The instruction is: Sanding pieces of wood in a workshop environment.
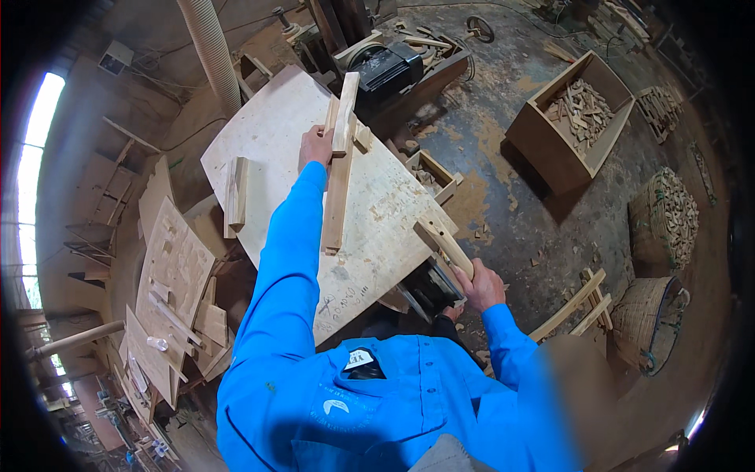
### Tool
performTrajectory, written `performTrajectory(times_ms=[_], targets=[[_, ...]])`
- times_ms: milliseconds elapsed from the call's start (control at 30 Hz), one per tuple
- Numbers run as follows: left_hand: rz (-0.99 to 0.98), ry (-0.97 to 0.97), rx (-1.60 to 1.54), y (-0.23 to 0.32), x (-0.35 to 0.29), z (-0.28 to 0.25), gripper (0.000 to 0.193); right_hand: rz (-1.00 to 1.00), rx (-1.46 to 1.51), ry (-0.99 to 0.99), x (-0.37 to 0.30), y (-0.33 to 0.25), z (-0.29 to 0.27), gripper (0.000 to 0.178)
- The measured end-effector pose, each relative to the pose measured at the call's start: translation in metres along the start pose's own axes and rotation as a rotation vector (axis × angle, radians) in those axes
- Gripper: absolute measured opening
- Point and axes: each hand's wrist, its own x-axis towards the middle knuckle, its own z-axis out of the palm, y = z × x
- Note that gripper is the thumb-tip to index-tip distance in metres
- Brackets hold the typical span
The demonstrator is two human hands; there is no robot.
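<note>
My left arm reaches across a pale worktable (275, 110), and my left hand (316, 148) is closed at the side of a short pale wooden strip (346, 110). That strip lies against a long reddish-brown wooden bar (336, 204) on the tabletop; a small wood block (362, 140) sits beside it. My right hand (483, 288) grips the near end of another pale wooden piece (448, 248), which rests over the table's right corner. The fingertips of my left hand are partly hidden by the wood.
Two wooden strips (236, 197) stand on the table's left part. A black motor (385, 71) is beyond the far edge. Right of the table are a large wooden box (543, 149) of offcuts, a full basket (664, 220) and another basket (645, 315). Boards (177, 259) lean at left.
</note>
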Motion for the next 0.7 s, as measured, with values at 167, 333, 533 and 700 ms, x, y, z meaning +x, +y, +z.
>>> performTrajectory(times_ms=[167,333,533,700], targets=[[0.035,0.018,-0.176,0.006,-0.009,0.002,0.037,-0.003,-0.011,0.005,-0.004,0.002,-0.006,0.052],[0.270,0.329,0.086,-0.002,-0.017,-0.007,0.030,0.009,-0.045,-0.017,-0.014,0.014,-0.006,0.050],[0.472,0.085,-0.031,-0.003,-0.041,-0.013,0.031,0.043,-0.047,-0.039,-0.018,0.004,-0.018,0.052],[-0.003,0.011,-0.186,-0.010,-0.031,-0.015,0.030,0.036,-0.041,-0.041,-0.017,0.004,-0.018,0.052]])
